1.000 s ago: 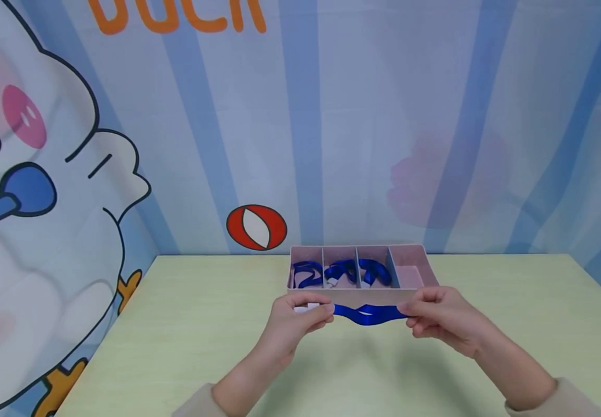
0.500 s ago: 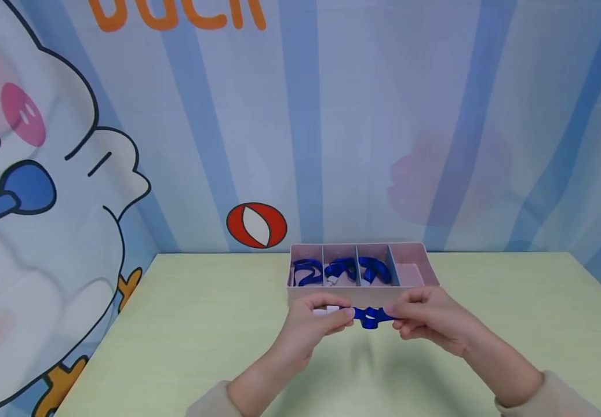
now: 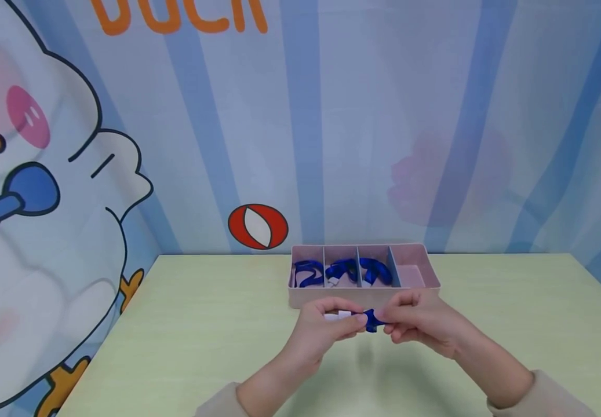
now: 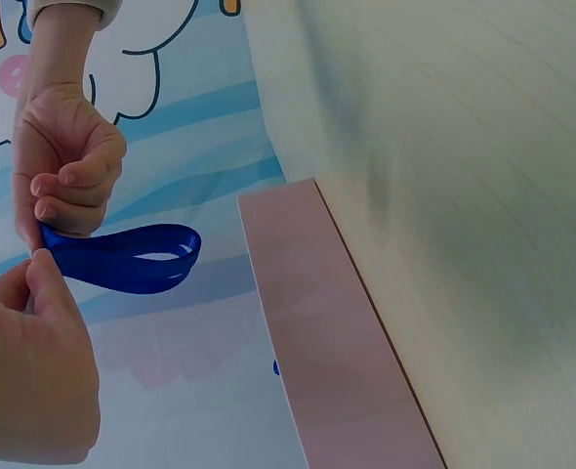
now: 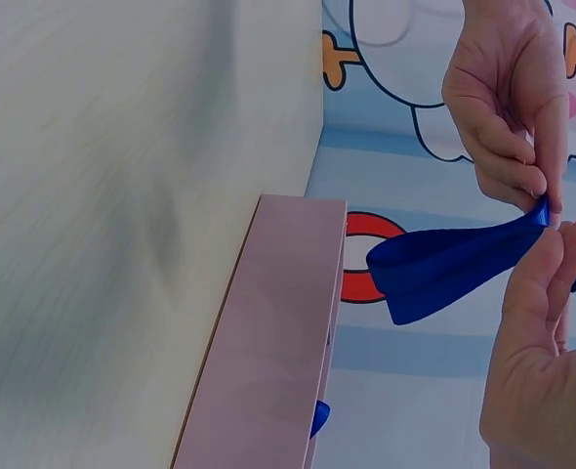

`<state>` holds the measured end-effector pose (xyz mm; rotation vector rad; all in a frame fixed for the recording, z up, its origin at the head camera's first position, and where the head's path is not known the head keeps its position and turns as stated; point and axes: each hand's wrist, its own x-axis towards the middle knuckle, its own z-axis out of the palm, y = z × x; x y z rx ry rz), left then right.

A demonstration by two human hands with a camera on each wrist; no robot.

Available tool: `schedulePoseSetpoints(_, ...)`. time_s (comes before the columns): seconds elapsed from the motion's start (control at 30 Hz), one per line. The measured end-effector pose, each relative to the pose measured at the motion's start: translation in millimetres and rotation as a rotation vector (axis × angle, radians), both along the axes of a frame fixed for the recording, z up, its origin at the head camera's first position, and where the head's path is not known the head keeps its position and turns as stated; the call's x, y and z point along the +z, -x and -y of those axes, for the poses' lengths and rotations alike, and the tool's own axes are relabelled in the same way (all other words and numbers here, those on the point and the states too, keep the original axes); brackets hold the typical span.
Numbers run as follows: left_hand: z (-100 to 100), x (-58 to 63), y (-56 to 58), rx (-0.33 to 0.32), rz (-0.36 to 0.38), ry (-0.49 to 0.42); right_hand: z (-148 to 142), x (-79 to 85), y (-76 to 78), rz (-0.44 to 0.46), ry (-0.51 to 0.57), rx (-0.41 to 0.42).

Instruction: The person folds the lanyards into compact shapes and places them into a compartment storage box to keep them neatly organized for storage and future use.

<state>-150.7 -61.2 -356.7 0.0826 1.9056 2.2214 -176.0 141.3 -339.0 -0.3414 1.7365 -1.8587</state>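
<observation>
A blue lanyard [image 3: 371, 322] is held above the table, between both hands and in front of the pink box. My left hand [image 3: 326, 330] pinches it between thumb and fingers, with a white plastic end piece [image 3: 338, 315] lying along that hand. From the right, my right hand [image 3: 422, 321] pinches the strap close by, the two thumbs nearly meeting. Folded blue loops [image 4: 122, 264] hang below the fingertips in the left wrist view. The right wrist view shows the same hanging strap [image 5: 454, 269], flat and wide. How its layers run inside the fingers is hidden.
Behind the hands stands a divided pink box [image 3: 310, 298] near the table's back edge. Folded blue lanyards [image 3: 375, 271] lie in its three left compartments, some with white ends showing. A printed cloth backdrop [image 3: 363, 116] rises behind the pale table [image 3: 201, 324].
Both hands have come closer together, the left moving right and the right moving left. The stretch of blue lanyard between them has shortened and bunched into hanging folds.
</observation>
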Motion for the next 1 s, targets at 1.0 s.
schedulePoseSetpoints(1.0, -2.1, 2.8, -2.3, 0.028, 0.001, -0.061, 10.0, -0.3, -4.6, -0.146, -0.014, -0.039)
